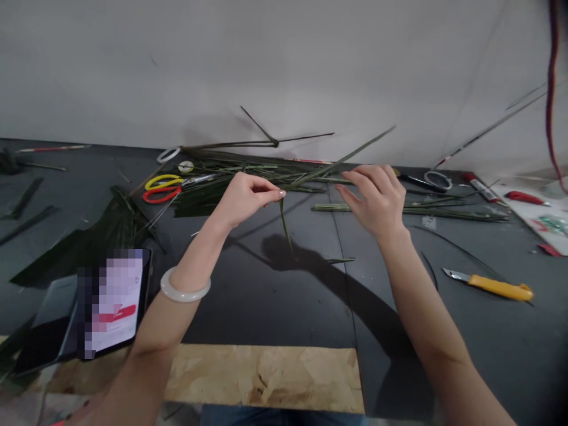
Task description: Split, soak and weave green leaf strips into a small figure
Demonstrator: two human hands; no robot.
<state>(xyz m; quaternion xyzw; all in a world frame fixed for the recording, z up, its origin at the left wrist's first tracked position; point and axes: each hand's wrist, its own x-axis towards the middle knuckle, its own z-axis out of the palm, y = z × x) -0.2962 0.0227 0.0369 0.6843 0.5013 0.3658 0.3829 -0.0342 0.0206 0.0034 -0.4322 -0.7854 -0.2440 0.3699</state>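
My left hand [249, 198] pinches a narrow green leaf strip [341, 160] between thumb and fingertips. One end of the strip slants up to the right, and a short piece hangs down below the fingers. My right hand [377, 198] hovers to the right with thumb and fingers apart, holding nothing that I can see. Behind both hands lies a pile of long green leaf strips [248, 171]. Scissors [177, 184] with yellow and red handles rest at the pile's left side.
A yellow utility knife [501, 287] lies at right, near a bundle of thin stems [444, 212]. At left are a wide dark leaf [84, 236] and a tablet [119, 307] at the table's front. A red cord [551, 89] hangs at far right, before the wall.
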